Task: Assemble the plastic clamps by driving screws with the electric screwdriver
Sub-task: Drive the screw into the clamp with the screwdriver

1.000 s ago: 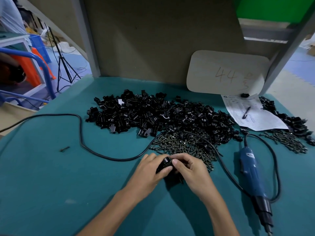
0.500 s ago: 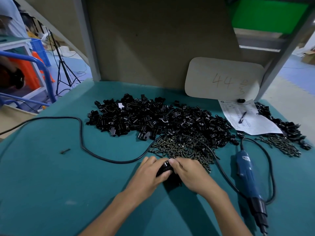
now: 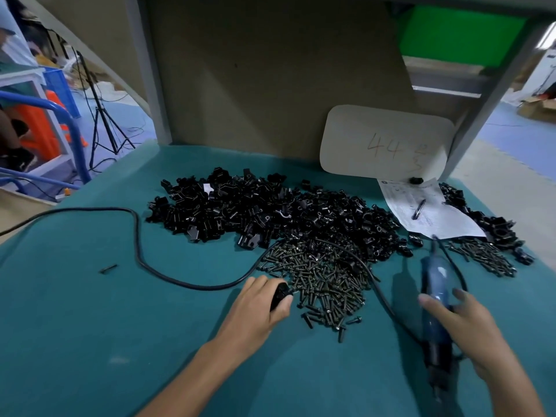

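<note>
My left hand [image 3: 258, 305] grips a small black plastic clamp [image 3: 278, 293] on the teal table, beside the near edge of a pile of dark screws [image 3: 322, 275]. My right hand [image 3: 463, 329] curls round the blue electric screwdriver [image 3: 434, 287], which lies on the table at the right, blurred by motion. A big heap of black clamp parts [image 3: 270, 209] lies behind the screws.
The screwdriver's black cable [image 3: 138, 245] loops across the table's left and through the screws. A paper sheet [image 3: 427, 212] with a pen, a cardboard sign [image 3: 385, 145], a second screw pile [image 3: 487, 257] and more clamps [image 3: 496, 227] sit at the right. One loose screw [image 3: 108, 268] lies left.
My right hand has left the clamp and moved right onto the screwdriver. My left hand stays with the clamp, now holding it alone.
</note>
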Available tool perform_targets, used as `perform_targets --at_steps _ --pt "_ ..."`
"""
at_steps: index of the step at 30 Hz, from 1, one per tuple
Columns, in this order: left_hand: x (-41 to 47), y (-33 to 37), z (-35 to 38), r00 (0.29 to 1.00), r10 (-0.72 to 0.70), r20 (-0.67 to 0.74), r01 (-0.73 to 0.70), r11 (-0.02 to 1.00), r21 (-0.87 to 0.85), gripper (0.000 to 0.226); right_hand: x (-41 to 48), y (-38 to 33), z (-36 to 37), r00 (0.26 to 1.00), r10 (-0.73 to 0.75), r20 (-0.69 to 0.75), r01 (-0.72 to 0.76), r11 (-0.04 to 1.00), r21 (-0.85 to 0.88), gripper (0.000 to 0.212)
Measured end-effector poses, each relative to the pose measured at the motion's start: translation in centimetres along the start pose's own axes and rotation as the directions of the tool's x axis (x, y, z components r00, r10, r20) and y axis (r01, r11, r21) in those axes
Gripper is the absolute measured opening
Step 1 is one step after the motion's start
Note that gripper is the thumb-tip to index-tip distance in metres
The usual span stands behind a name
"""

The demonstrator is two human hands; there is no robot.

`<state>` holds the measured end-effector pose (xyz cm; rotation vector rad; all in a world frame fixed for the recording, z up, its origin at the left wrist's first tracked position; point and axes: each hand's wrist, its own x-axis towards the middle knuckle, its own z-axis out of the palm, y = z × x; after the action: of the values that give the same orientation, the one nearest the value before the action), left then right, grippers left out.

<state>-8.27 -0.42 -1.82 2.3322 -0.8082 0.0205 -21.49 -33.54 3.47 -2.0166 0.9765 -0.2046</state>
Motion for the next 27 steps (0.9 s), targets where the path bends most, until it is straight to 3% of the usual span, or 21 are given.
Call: perform_targets --at_steps 2,4,7,10,14,27 --pt "0.0 0.1 0.0 1.0 -0.007 0.016 0.007 1.0 -0.002 0.043 -0.1 -0.3 0.1 0.998 -0.03 0.056 0.004 0.91 0.415 0.072" --pt "0.0 0.2 0.0 0.999 0.005 0.039 -0.005 1.0 0.018 0.042 -0.3 -0.9 1.3 0.99 -0.066 0.128 -0.043 0.713 0.7 0.06" --pt "-0.1 0.2 -0.2 0.998 0.021 0.055 -0.024 0.998 0.054 0.044 -0.6 -2.3 4.2 0.979 -0.079 0.19 -0.127 0.495 0.86 0.05" --pt "-0.2 0.2 -0.3 0.999 0.01 0.04 -0.013 0.997 0.079 0.046 -0.4 -3.1 6.9 0.973 -0.06 0.222 -0.186 0.361 0.914 0.06" --pt "-0.2 0.3 -0.2 0.999 0.02 0.033 -0.024 0.994 0.108 0.052 0.0 -3.2 8.5 0.962 -0.02 0.272 -0.247 0.357 0.901 0.078" --pt "-0.2 -0.1 0.2 0.996 0.078 0.032 -0.082 0.99 0.117 0.042 0.0 -3.1 9.0 0.962 -0.093 0.256 -0.205 0.371 0.906 0.056"
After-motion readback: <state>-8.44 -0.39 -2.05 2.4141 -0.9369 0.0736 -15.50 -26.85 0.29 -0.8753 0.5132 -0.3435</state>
